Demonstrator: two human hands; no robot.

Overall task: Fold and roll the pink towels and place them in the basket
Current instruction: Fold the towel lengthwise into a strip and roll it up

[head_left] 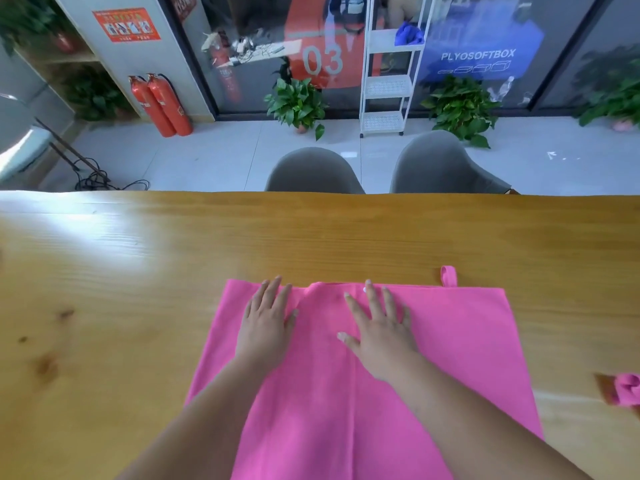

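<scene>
Head view: a wooden counter point(138, 271) spans the frame, with glare on its left part. Beyond its far edge two grey chairs point(313, 171) stand on a pale tiled floor. A white rack point(386, 88), potted plants point(298, 102) and two red extinguishers point(161, 105) line a glass wall.

A pink towel point(450, 341) lies flat on the counter. Its loop point(449, 275) pokes off the far right corner, and the forearms hide part of its near half. The left hand point(266, 317) and right hand point(381, 334) rest palm-down on the far part, fingers straight and spread, grasping nothing. A small ridge of cloth rises between them. A pink bundle point(627, 393) sits cut off at the right edge.
</scene>
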